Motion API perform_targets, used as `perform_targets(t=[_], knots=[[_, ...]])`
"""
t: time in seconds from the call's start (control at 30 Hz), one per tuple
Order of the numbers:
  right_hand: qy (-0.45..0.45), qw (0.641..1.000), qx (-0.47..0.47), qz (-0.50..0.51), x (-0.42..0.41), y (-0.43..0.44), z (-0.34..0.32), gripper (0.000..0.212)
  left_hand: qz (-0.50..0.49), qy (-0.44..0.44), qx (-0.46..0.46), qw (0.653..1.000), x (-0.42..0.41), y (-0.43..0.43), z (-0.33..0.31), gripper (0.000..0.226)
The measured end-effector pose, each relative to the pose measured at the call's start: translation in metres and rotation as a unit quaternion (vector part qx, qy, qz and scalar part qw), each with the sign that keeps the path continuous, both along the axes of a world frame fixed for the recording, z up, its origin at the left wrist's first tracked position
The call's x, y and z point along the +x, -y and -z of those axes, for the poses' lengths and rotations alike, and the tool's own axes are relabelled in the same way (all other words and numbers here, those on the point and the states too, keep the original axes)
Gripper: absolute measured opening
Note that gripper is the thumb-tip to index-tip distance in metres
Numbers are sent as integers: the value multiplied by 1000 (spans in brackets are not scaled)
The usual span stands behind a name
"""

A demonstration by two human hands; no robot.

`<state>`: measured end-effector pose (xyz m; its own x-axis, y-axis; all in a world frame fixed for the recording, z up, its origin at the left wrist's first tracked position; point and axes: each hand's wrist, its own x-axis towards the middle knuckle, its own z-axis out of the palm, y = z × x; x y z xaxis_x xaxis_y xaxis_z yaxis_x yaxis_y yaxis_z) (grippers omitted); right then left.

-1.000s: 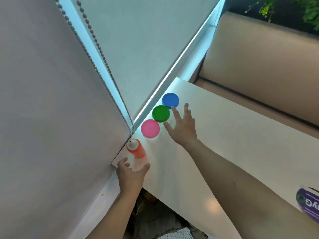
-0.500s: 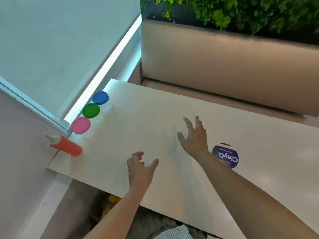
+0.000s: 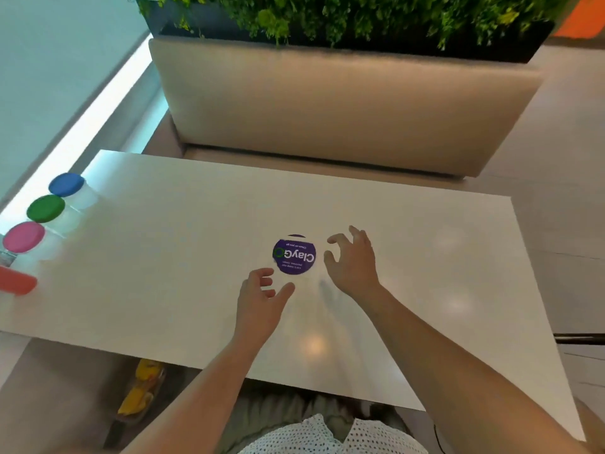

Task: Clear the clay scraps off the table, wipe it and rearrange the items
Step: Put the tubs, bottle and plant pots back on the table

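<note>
A round purple ClayGo lid (image 3: 294,256) sits on a clear tub in the middle of the white table (image 3: 163,257). My left hand (image 3: 262,299) hovers just in front and left of it, fingers curled apart, holding nothing. My right hand (image 3: 353,262) is close on its right side, fingers spread and empty. Along the table's left edge stand three tubs in a row with a blue lid (image 3: 66,184), a green lid (image 3: 45,208) and a pink lid (image 3: 23,236). An orange bottle (image 3: 16,282) lies at the near left edge, partly cut off.
A beige bench seat (image 3: 327,109) faces me across the table, with a planter of green leaves (image 3: 343,18) behind it. A window sill runs along the left. Something yellow (image 3: 142,388) lies under the table's near edge.
The view has swung right, away from the window. Both hands left the bottle and tubs at the left and moved across to either side of the purple lid.
</note>
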<state>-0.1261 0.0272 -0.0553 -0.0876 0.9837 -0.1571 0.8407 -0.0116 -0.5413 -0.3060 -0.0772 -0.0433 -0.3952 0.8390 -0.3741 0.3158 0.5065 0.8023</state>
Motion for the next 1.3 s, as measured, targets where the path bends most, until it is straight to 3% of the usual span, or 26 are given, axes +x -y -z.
perform_targets(t=[0.5, 0.8, 1.3], knots=[[-70, 987, -14, 142, 72, 84, 6, 23, 220, 23, -22, 975, 43, -14, 4, 43], [-90, 966, 2, 242, 151, 126, 11, 21, 320, 4, -12, 947, 132, -8, 4, 42], [-122, 959, 32, 254, 365, 145, 8, 20, 302, 51, 17, 952, 372, 6, -2, 39]])
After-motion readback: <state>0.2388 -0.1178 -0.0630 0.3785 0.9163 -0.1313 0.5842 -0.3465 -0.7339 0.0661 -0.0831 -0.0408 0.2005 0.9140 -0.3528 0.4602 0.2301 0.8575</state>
